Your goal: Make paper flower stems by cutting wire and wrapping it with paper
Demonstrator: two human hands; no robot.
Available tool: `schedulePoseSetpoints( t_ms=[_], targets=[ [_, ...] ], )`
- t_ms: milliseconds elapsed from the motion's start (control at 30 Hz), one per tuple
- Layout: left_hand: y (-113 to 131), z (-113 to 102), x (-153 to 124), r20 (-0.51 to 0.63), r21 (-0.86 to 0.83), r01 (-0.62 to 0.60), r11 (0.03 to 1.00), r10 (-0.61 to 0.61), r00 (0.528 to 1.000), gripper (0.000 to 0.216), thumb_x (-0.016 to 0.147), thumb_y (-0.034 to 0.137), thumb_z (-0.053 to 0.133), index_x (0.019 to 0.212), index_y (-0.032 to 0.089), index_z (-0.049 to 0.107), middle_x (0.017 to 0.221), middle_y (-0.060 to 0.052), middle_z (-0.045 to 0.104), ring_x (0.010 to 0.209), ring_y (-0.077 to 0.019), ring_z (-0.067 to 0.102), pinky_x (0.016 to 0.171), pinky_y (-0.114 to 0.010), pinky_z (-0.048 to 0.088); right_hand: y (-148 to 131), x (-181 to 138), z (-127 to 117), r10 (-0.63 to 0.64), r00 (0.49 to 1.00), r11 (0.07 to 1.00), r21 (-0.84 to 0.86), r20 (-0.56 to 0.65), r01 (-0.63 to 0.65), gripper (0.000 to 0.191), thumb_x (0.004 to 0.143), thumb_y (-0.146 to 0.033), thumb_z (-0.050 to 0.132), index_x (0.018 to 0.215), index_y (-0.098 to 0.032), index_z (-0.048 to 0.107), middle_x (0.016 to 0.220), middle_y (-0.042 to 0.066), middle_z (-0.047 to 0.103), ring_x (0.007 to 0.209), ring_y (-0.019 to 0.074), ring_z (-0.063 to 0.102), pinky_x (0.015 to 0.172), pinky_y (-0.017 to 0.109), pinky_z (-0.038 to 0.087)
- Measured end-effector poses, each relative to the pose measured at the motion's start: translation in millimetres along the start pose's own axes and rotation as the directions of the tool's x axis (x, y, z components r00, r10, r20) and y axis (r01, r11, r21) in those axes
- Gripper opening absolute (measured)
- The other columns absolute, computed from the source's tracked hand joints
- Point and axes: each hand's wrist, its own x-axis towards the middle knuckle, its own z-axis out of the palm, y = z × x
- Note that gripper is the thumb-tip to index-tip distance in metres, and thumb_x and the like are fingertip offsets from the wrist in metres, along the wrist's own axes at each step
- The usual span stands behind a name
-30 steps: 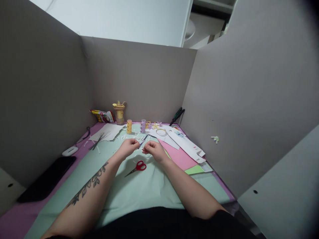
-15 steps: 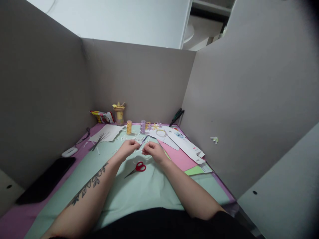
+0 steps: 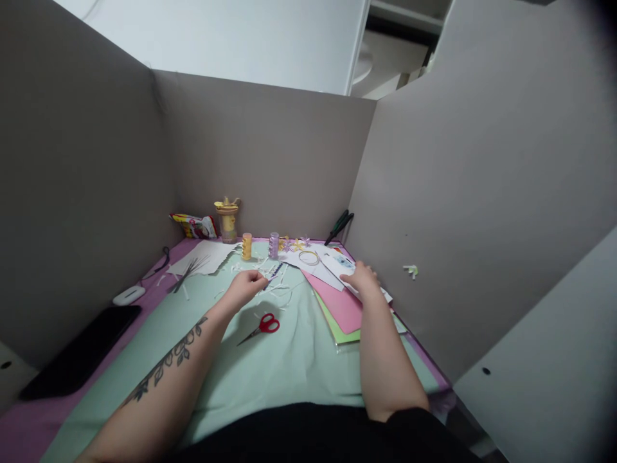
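My left hand (image 3: 248, 285) is pinched closed above the middle of the pale green cloth. Whatever lies between its fingertips is too small to make out. Just beyond them is a thin purple strip (image 3: 274, 275), among scattered white paper strips (image 3: 278, 287). On the right, my right hand (image 3: 365, 281) is over a long white flattened box (image 3: 336, 260), thumb spread away from the fingers; part of the box is hidden under it. Red-handled scissors (image 3: 267, 323) lie nearer me, blades pointing left. Pink paper (image 3: 337, 301) and green paper (image 3: 332, 321) lie left of my right forearm.
A yellow spool (image 3: 247, 247) and a purple spool (image 3: 274, 245) stand at the back, beside star-shaped pieces (image 3: 297, 244) and a ring-shaped coil (image 3: 309, 258). Dark-handled pliers (image 3: 339, 226) lean in the corner. A black phone-like slab (image 3: 80, 350) lies left. Grey partitions (image 3: 265, 154) enclose the table.
My right hand has left its place beside the left hand and moved right, onto the white box. My left hand stays pinched in nearly the same spot. The view has shifted slightly.
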Motion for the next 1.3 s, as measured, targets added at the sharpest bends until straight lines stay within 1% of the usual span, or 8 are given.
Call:
schedulePoseSetpoints(
  t_ms=[133, 300, 400, 500, 633, 800, 1000, 1300],
  targets=[
    [-0.5, -1.0, -0.2, 0.010, 0.019, -0.016, 1.000, 0.016, 1.000, 0.017, 0.064, 0.032, 0.053, 0.057, 0.017, 0.055, 0.049, 0.005, 0.042, 0.049, -0.0092, 0.035, 0.047, -0.022, 0.025, 12.1, 7.2, 3.7, 0.086, 0.995, 0.994, -0.074, 0.044, -0.082, 0.069, 0.061, -0.041, 0.072, 0.121, -0.018, 0.047, 0.128, 0.021, 0.045, 0.117, 0.0397, 0.045, 0.089, 0.054, 0.038],
    [0.4, -0.7, -0.7, 0.007, 0.032, -0.018, 0.999, 0.017, 1.000, 0.017, 0.064, 0.032, 0.053, 0.057, 0.017, 0.054, 0.048, 0.005, 0.042, 0.049, -0.0096, 0.035, 0.048, -0.022, 0.026, 10.5, 5.5, 6.7, 0.093, 0.995, 0.988, -0.125, 0.045, -0.087, 0.074, 0.059, -0.038, 0.073, 0.123, -0.019, 0.043, 0.130, 0.022, 0.041, 0.114, 0.0390, 0.048, 0.088, 0.056, 0.038],
    [0.6, -0.2, -0.6, 0.006, 0.038, -0.017, 0.999, 0.016, 1.000, 0.017, 0.064, 0.033, 0.053, 0.057, 0.017, 0.054, 0.049, 0.005, 0.043, 0.050, -0.0100, 0.037, 0.048, -0.022, 0.026, 2.7, -0.2, 9.3, 0.036, 0.999, 0.989, -0.144, 0.035, -0.031, 0.077, 0.059, -0.034, 0.073, 0.127, -0.019, 0.038, 0.131, 0.023, 0.037, 0.116, 0.0372, 0.046, 0.087, 0.053, 0.039],
    [0.4, 0.3, -0.4, 0.008, 0.042, -0.021, 0.999, 0.020, 1.000, 0.018, 0.064, 0.033, 0.052, 0.058, 0.017, 0.055, 0.051, 0.005, 0.046, 0.052, -0.0105, 0.039, 0.049, -0.022, 0.027, -9.3, -8.4, 13.8, -0.051, 0.998, 0.987, -0.154, 0.040, 0.057, 0.077, 0.061, -0.031, 0.071, 0.129, -0.021, 0.036, 0.130, 0.020, 0.039, 0.114, 0.0336, 0.048, 0.086, 0.046, 0.042],
    [1.0, 0.7, -0.9, 0.014, 0.049, -0.028, 0.998, 0.027, 1.000, 0.018, 0.064, 0.034, 0.052, 0.060, 0.017, 0.056, 0.052, 0.004, 0.047, 0.053, -0.0113, 0.040, 0.050, -0.023, 0.028, -30.8, -23.1, 23.7, -0.159, 0.986, 0.972, -0.167, 0.046, 0.165, 0.071, 0.065, -0.028, 0.068, 0.129, -0.021, 0.037, 0.128, 0.019, 0.039, 0.112, 0.0319, 0.049, 0.083, 0.041, 0.043],
    [1.6, 0.5, -1.1, 0.029, 0.055, -0.041, 0.998, 0.039, 0.999, 0.019, 0.064, 0.035, 0.052, 0.060, 0.017, 0.056, 0.054, 0.003, 0.050, 0.056, -0.0125, 0.043, 0.052, -0.023, 0.031, -56.0, -41.8, 38.9, -0.274, 0.961, 0.941, -0.199, 0.032, 0.275, 0.055, 0.073, -0.023, 0.060, 0.125, -0.022, 0.044, 0.134, 0.017, 0.036, 0.114, 0.0323, 0.044, 0.086, 0.042, 0.040],
    [0.0, 0.5, -0.2, 0.032, 0.058, -0.044, 0.997, 0.042, 0.999, 0.019, 0.064, 0.035, 0.052, 0.059, 0.017, 0.056, 0.054, 0.003, 0.050, 0.055, -0.0124, 0.043, 0.052, -0.023, 0.030, -61.8, -46.7, 43.6, -0.306, 0.952, 0.927, -0.220, 0.028, 0.305, 0.047, 0.075, -0.020, 0.055, 0.122, -0.019, 0.048, 0.133, 0.018, 0.037, 0.111, 0.0319, 0.044, 0.084, 0.042, 0.040],
    [2.2, -0.2, -1.4, 0.046, 0.061, -0.040, 0.997, 0.037, 0.998, 0.019, 0.064, 0.034, 0.052, 0.059, 0.017, 0.056, 0.053, 0.003, 0.048, 0.055, -0.0120, 0.041, 0.052, -0.023, 0.030, -54.5, -40.1, 39.8, -0.281, 0.960, 0.940, -0.195, 0.023, 0.280, 0.051, 0.072, -0.018, 0.057, 0.122, -0.022, 0.048, 0.132, 0.014, 0.038, 0.111, 0.0308, 0.046, 0.084, 0.041, 0.041]
  ],
)
